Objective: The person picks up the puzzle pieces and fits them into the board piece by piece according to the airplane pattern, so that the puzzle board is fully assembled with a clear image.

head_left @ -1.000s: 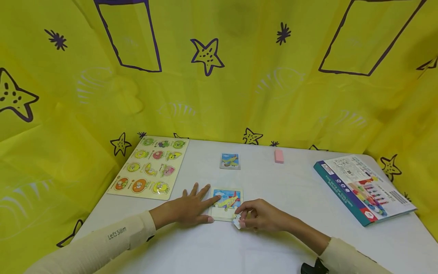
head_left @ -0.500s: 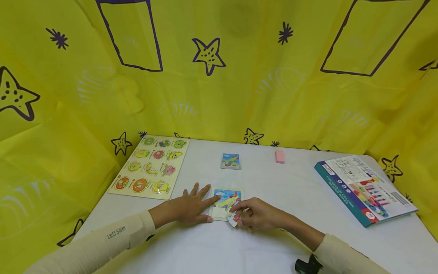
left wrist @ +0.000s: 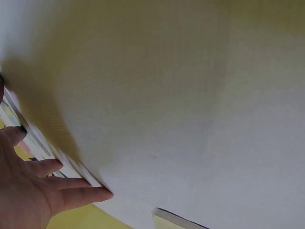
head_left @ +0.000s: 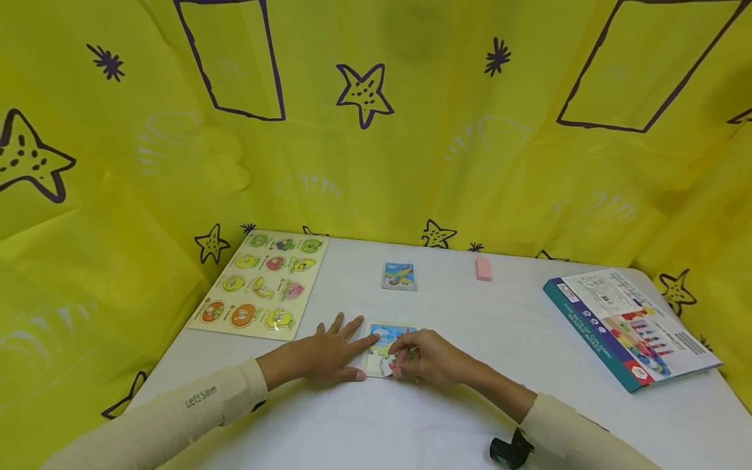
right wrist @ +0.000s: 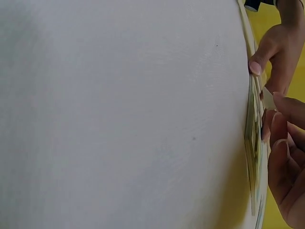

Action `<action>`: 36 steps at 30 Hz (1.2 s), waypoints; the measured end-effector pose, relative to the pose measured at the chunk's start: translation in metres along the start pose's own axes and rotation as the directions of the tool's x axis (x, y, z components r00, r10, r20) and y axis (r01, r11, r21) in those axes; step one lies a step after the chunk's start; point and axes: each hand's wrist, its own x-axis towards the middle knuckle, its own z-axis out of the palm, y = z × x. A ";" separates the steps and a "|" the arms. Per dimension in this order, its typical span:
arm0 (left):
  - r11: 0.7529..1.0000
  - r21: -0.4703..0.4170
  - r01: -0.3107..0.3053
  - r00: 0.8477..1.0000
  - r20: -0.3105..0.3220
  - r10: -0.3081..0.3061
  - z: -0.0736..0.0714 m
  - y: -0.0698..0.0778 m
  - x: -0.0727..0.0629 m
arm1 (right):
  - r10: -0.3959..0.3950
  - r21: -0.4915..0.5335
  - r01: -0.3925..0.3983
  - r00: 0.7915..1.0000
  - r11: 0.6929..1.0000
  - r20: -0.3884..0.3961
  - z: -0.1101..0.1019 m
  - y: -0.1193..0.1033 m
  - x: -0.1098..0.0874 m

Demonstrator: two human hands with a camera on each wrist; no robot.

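Observation:
A small jigsaw tray [head_left: 373,365] with an airplane picture lies on the white table in front of me. My left hand [head_left: 331,358] rests flat with fingers spread, its index finger and thumb touching the tray's left side. Between thumb and fingers, my right hand [head_left: 433,358] pinches a jigsaw piece [head_left: 387,366], tilted over the pale lower part of the tray. That hand hides the tray's right side. In the right wrist view the piece [right wrist: 268,98] shows edge-on at the fingertips. Beyond the tray lies a small airplane picture [head_left: 399,276].
At the back left lies a fruit puzzle board [head_left: 258,287]. A pink eraser-like block [head_left: 484,269] sits at the back, and a flat boxed set [head_left: 631,326] lies on the right. A yellow patterned curtain [head_left: 376,163] hangs behind the table [head_left: 329,424].
My right hand has moved left with the jigsaw piece, from the tray's lower right corner to over its pale lower part. The left hand has stayed in place.

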 end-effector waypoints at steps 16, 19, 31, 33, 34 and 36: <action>1.000 0.000 -0.019 1.000 -0.017 0.019 0.002 0.000 0.003 | 0.035 -0.187 -0.065 0.987 0.980 -0.158 0.017 -0.002 0.019; 1.000 -0.010 -0.014 1.000 -0.012 0.014 0.002 0.000 0.003 | 0.051 -0.209 -0.087 0.984 0.974 -0.172 0.020 -0.004 0.021; 1.000 -0.009 -0.006 1.000 -0.013 0.006 0.003 -0.003 -0.002 | 0.056 -0.218 -0.091 0.985 0.972 -0.163 0.020 -0.009 0.021; 1.000 -0.013 -0.010 1.000 -0.012 0.010 0.002 -0.004 -0.004 | 0.045 -0.222 -0.081 0.986 0.972 -0.163 0.020 -0.009 0.020; 1.000 -0.016 -0.014 1.000 -0.009 0.014 0.002 -0.004 -0.005 | 0.040 -0.225 -0.076 0.986 0.971 -0.163 0.020 -0.009 0.020; 1.000 -0.014 -0.025 1.000 -0.001 0.025 0.001 -0.004 -0.008 | 0.028 -0.228 -0.066 0.986 0.971 -0.163 0.019 -0.009 0.020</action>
